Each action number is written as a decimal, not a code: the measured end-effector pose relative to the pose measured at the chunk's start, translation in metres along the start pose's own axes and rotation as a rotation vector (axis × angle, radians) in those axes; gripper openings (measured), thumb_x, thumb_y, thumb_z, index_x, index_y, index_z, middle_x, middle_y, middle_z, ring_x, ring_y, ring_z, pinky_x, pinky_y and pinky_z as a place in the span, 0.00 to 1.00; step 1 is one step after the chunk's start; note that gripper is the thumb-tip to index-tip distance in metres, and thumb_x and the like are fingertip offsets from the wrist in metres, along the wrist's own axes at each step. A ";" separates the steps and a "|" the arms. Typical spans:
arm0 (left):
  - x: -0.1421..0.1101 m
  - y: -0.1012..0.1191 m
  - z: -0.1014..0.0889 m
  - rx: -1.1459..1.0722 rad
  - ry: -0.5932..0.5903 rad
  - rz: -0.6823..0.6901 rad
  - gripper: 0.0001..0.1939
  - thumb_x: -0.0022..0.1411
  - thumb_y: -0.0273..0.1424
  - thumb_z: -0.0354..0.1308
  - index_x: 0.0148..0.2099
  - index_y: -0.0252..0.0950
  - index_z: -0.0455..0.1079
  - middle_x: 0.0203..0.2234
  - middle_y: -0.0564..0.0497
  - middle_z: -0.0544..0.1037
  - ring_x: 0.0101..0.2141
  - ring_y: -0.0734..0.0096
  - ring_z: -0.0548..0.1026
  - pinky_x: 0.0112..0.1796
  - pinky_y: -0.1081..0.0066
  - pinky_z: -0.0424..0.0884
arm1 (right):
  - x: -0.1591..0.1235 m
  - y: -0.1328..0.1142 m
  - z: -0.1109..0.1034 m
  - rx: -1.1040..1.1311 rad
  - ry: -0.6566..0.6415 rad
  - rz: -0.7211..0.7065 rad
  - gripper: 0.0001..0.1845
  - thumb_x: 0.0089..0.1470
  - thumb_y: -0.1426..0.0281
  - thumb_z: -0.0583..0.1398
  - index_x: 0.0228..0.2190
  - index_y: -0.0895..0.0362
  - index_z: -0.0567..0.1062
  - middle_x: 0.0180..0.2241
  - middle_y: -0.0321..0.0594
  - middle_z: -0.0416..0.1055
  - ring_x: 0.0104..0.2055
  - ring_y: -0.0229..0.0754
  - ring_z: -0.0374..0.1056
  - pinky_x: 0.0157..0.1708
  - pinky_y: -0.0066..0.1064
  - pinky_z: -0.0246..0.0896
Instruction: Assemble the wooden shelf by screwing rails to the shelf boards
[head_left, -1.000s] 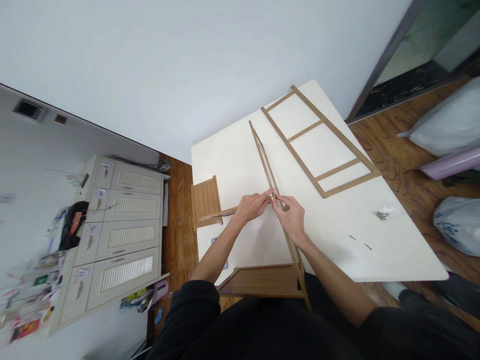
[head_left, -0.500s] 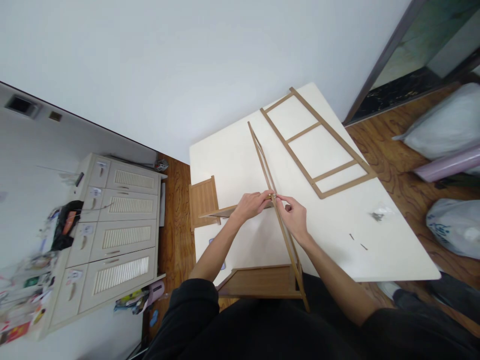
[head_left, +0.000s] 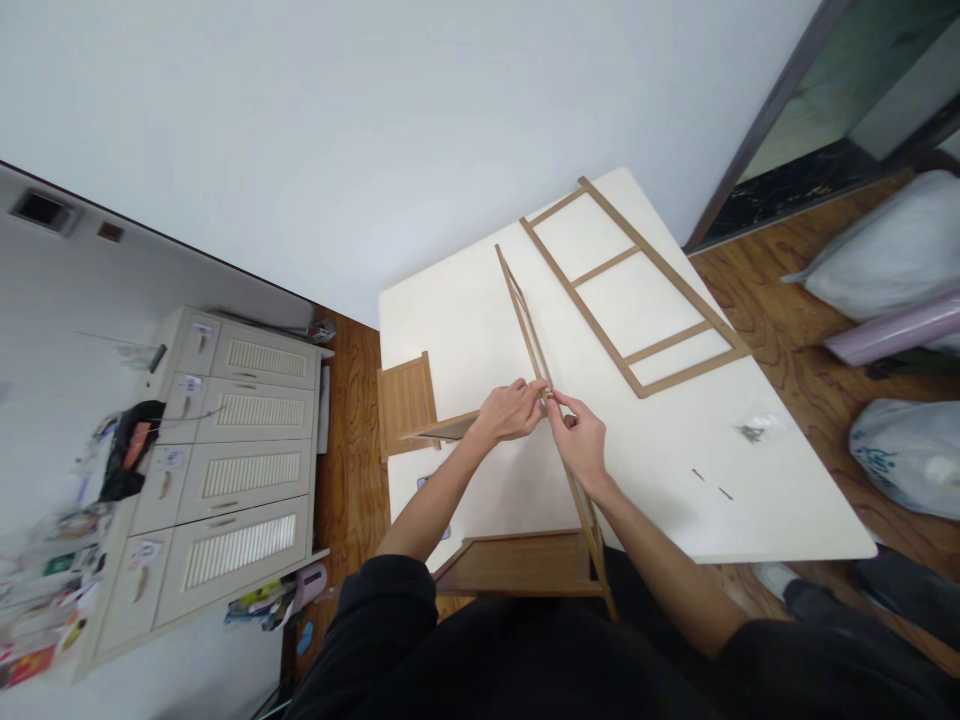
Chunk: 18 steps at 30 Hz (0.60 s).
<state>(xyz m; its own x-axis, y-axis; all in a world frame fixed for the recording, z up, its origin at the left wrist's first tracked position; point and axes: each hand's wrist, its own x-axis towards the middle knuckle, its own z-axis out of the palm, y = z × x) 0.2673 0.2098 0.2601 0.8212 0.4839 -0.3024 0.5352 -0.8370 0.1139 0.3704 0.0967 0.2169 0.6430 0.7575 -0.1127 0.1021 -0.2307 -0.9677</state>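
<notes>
A narrow wooden frame (head_left: 515,300) stands on edge across the white table (head_left: 450,310), joined near my body to a wooden panel (head_left: 525,565). My left hand (head_left: 511,410) is closed on the end of a second wooden panel (head_left: 442,428), holding it against the frame's left side. On the frame's right side, my right hand (head_left: 579,435) pinches thumb and finger at the same joint. Whatever small piece sits between those fingertips is too small to name. To the right, another wooden frame (head_left: 605,266) with crossbars lies flat.
Two screws (head_left: 726,493) and a small clear bag of hardware (head_left: 752,432) lie at the table's right. A slatted panel (head_left: 405,395) overhangs the left edge. Beyond are a white cabinet (head_left: 247,400), plastic bags (head_left: 900,450) and another person's leg (head_left: 832,600).
Both hands stay at the joint; my right fingers have shifted slightly around it. The view has turned a little, and the frame and panels hold nearly the same place.
</notes>
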 end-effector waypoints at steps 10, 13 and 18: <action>0.002 0.008 0.001 -0.017 0.022 -0.076 0.21 0.72 0.43 0.44 0.60 0.37 0.59 0.43 0.44 0.78 0.46 0.60 0.76 0.43 0.64 0.72 | 0.000 0.002 -0.007 0.155 -0.052 0.064 0.21 0.59 0.58 0.56 0.46 0.57 0.78 0.46 0.48 0.77 0.33 0.41 0.70 0.32 0.33 0.66; 0.001 0.008 0.000 -0.020 0.021 -0.074 0.21 0.72 0.43 0.44 0.60 0.37 0.59 0.43 0.44 0.78 0.47 0.60 0.76 0.43 0.65 0.72 | 0.008 0.012 -0.015 0.134 -0.018 0.158 0.22 0.58 0.59 0.55 0.49 0.56 0.75 0.38 0.43 0.77 0.29 0.39 0.67 0.28 0.31 0.63; 0.001 0.009 -0.001 -0.027 0.026 -0.080 0.20 0.72 0.42 0.44 0.59 0.38 0.59 0.42 0.45 0.78 0.46 0.60 0.77 0.42 0.65 0.72 | 0.041 0.057 -0.035 0.158 -0.119 0.426 0.16 0.55 0.66 0.51 0.37 0.57 0.76 0.30 0.40 0.74 0.27 0.39 0.64 0.22 0.28 0.57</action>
<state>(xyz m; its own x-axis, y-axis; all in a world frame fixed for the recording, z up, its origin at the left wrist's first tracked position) 0.2733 0.2035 0.2615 0.7805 0.5554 -0.2869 0.6038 -0.7886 0.1161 0.4297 0.0932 0.1647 0.5103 0.6822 -0.5236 -0.2750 -0.4474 -0.8510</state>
